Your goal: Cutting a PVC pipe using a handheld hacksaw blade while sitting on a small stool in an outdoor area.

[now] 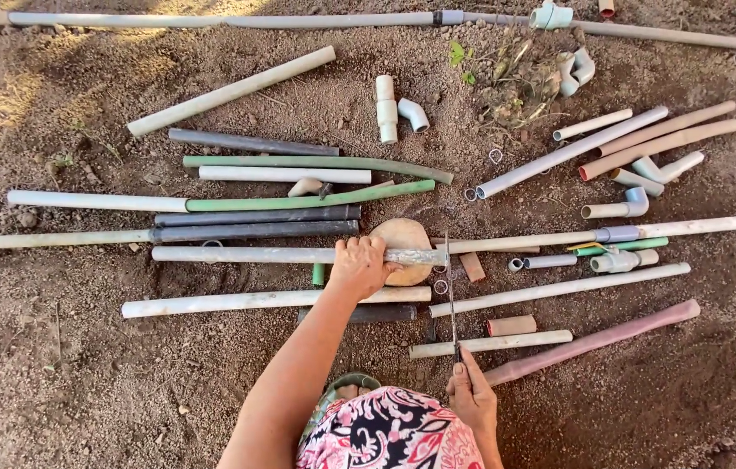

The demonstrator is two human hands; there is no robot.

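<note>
The left hand (359, 265) is clenched around a grey pipe (298, 255), pressing it down across a round tan stone (404, 236) that lies on the bare soil (55, 382). The pipe's right end sits at the stone's right edge, where the saw meets it. The right hand (470, 395) grasps the handle end of a thin hacksaw blade (450, 295), which runs upward from the hand to the pipe end and crosses it at roughly a right angle. The blade also passes over 2 pale pipes lying nearer the person. Many other pipes (237, 89), white, grey, green and brown, lie scattered on the soil to both sides, with several elbow fittings (413, 113) beyond the stone. A floral patterned garment (389, 434) shows at the bottom edge.
</note>
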